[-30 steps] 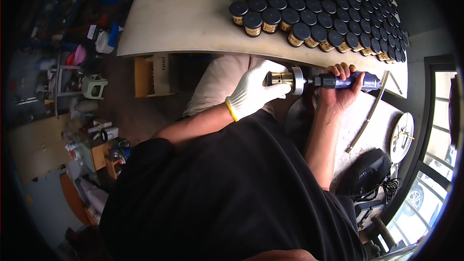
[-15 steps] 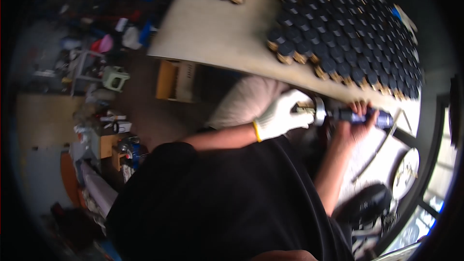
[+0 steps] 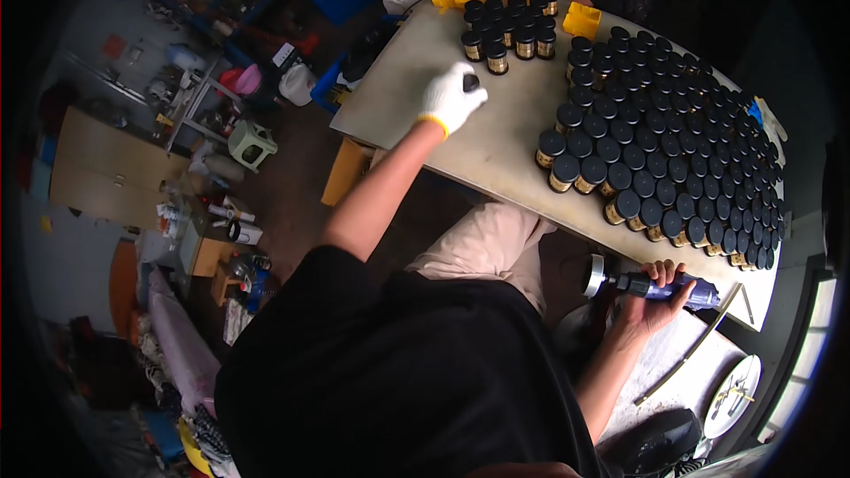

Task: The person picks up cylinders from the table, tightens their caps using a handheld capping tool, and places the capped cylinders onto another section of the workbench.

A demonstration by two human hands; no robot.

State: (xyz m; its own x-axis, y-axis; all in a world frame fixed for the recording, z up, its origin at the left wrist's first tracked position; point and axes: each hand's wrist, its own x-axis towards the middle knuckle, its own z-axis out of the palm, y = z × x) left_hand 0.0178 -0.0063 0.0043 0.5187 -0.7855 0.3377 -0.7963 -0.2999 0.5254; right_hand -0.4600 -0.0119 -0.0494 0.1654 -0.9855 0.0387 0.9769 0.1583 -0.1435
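The pale worktable (image 3: 398, 119) is spread across the upper part of the view. Its right side is filled by a large, close-packed block of black-lidded jars (image 3: 655, 159), all stood upright. A black shirt (image 3: 416, 372) and light trousers (image 3: 482, 248) are worn by the person seated at the near edge. A smaller cluster of jars (image 3: 525, 40) is grouped farther back, well apart from the block, near yellow trays (image 3: 582, 20) set along the far edge.

A purple-blue power tool (image 3: 699, 293) is grasped by the bare right hand (image 3: 653, 296), the fingers wrapped around its body, just beside the table's near edge; a round, pale metal cup (image 3: 593, 276) is carried at its tip, with nothing seated against it.

A white knitted glove with a yellow cuff is worn on the left hand (image 3: 452, 99), by which a single jar (image 3: 470, 82) is gripped over the bare stretch of table, near the smaller cluster. Only the jar's black round end is seen; whether the tabletop is touched cannot be told.

Gold labels (image 3: 497, 64) are banded around the standing jars. Dark marks are printed on them, too small to be read.
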